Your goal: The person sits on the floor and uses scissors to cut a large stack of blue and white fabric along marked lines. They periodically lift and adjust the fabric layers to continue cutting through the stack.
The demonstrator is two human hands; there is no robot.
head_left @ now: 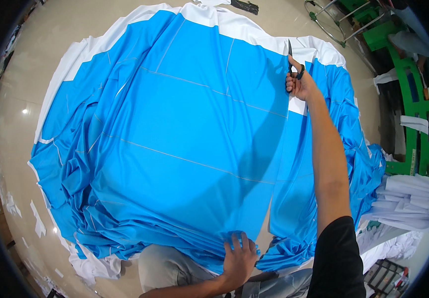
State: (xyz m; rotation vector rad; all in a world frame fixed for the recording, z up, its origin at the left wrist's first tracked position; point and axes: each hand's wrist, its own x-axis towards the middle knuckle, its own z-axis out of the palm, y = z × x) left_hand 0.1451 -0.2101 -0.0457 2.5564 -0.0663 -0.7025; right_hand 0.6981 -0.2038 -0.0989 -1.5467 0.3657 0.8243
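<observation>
A large sheet of bright blue fabric (184, 109) with thin pale lines and a white border is spread over the floor in front of me. At its far right, my right hand (301, 84) grips black-handled scissors (290, 48), their blades pointing away from me along the white border. A long slit runs from near the scissors towards me, widening to a gap at the near edge. Close to my lap, my left hand (240, 258) rests on the fabric's near edge beside that gap, fingers spread over the cloth. Its thumb is hard to make out.
Bunched blue folds lie at the left and right. A green metal frame (413, 104) stands at the right, near a heap of white cloth (408, 201). White scraps (38, 218) dot the tiled floor at left. A black crate (386, 278) sits at lower right.
</observation>
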